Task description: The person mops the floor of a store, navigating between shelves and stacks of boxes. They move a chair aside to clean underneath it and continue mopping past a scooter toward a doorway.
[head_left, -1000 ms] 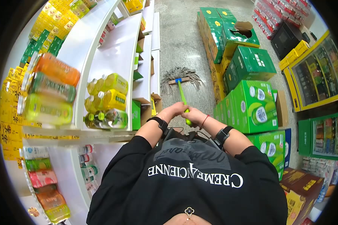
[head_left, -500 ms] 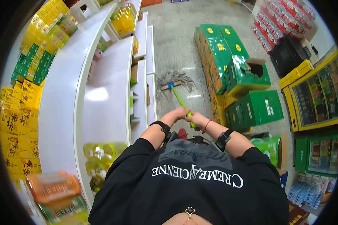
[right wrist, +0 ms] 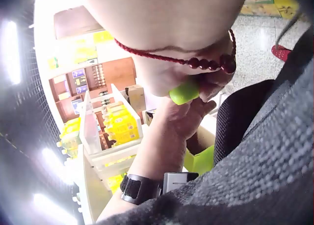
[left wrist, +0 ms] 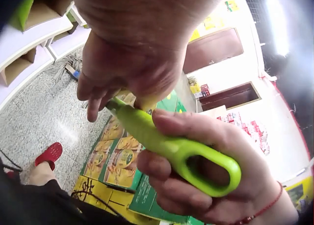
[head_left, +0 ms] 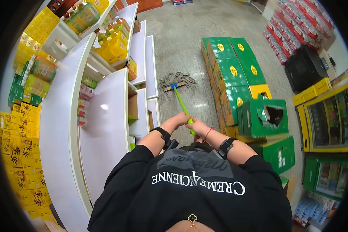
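A mop with a grey string head (head_left: 176, 80) lies on the floor ahead in the head view. Its bright green handle (head_left: 181, 101) slants back from a blue joint towards the body. My left hand (head_left: 176, 120) grips the handle on the mop-head side. Close behind it, my right hand (head_left: 199, 127) holds the handle's end. In the left wrist view, the fingers of the right hand (left wrist: 189, 185) curl round the looped green grip (left wrist: 211, 168). The right wrist view shows the tip of the grip (right wrist: 184, 93) poking out between the hands.
White shelves (head_left: 104, 127) line the left, with yellow bottle packs (head_left: 114, 46) further along. Stacked green cartons (head_left: 232, 69) flank the aisle on the right, including a torn-open box (head_left: 263, 118). A yellow-framed drinks cooler (head_left: 328, 116) stands beyond. Grey floor (head_left: 174, 31) runs ahead.
The shelves and cartons have slid towards me as the person moves forward along the aisle. The mop head has shifted left in the head view, its handle now slanting more. Both hands keep their hold.
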`<action>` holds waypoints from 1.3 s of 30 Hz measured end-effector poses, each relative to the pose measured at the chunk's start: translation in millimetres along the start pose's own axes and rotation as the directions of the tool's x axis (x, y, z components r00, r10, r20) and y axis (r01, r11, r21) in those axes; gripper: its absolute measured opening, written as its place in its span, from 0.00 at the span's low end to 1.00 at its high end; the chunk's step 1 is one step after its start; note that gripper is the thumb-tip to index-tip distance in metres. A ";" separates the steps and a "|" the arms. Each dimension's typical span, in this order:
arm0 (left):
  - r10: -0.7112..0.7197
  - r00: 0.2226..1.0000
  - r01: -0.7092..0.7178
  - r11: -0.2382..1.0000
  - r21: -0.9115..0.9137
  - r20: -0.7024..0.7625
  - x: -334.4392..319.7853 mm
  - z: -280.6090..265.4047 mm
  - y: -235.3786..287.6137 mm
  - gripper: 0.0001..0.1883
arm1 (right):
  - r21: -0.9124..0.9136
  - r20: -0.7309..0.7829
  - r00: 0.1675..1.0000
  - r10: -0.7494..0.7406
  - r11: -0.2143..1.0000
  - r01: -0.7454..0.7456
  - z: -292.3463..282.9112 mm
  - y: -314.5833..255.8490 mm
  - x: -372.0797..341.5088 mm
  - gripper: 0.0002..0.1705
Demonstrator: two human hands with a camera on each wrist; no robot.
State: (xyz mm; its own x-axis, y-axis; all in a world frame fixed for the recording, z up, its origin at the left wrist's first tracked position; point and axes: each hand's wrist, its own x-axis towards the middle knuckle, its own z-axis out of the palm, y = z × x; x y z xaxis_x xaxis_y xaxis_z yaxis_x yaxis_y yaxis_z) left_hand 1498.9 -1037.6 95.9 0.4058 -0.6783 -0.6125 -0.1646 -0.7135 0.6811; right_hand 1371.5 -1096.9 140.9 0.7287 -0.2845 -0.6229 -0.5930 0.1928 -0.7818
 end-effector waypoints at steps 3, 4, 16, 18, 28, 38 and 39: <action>-0.052 0.998 0.054 0.995 -0.078 0.034 38.6 -48.9 27.4 0.18 | 0.052 0.018 0.998 -0.064 0.997 0.063 -16.1 -49.9 47.9 0.11; -0.061 0.997 0.064 0.996 -0.070 0.040 52.5 -64.7 31.6 0.18 | 0.076 0.040 0.999 -0.013 0.997 0.010 -22.0 -74.7 54.9 0.12; -0.080 0.995 0.097 0.926 -0.364 0.062 208.7 -203.3 94.1 0.18 | -0.005 -0.003 0.999 -0.041 0.999 0.041 -80.9 -211.6 222.0 0.14; -0.067 0.996 0.083 0.940 -0.330 0.059 236.8 -234.0 109.7 0.20 | 0.011 0.002 0.999 0.033 0.999 -0.033 -88.7 -230.2 259.9 0.15; -0.010 0.982 0.030 0.994 -0.104 0.189 373.3 -378.5 188.7 0.20 | 0.225 -0.080 0.993 0.090 0.972 -0.070 -136.6 -365.8 392.1 0.11; -0.013 0.980 0.037 0.992 -0.117 0.199 507.1 -464.2 226.0 0.21 | 0.184 -0.168 0.984 0.063 0.982 -0.031 -178.2 -444.0 520.3 0.12; -0.009 0.980 0.031 0.994 -0.108 0.198 523.8 -474.8 233.6 0.21 | 0.206 -0.142 0.986 0.087 0.977 -0.056 -187.6 -455.7 535.3 0.13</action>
State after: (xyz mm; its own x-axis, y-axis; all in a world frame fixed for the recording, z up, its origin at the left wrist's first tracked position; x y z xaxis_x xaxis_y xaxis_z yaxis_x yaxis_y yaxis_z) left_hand 2099.8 -1476.1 124.6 0.2213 -0.6933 -0.6858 -0.0542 -0.7109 0.7012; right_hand 1967.5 -1513.2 169.0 0.6183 -0.3974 -0.6781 -0.5498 0.3978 -0.7344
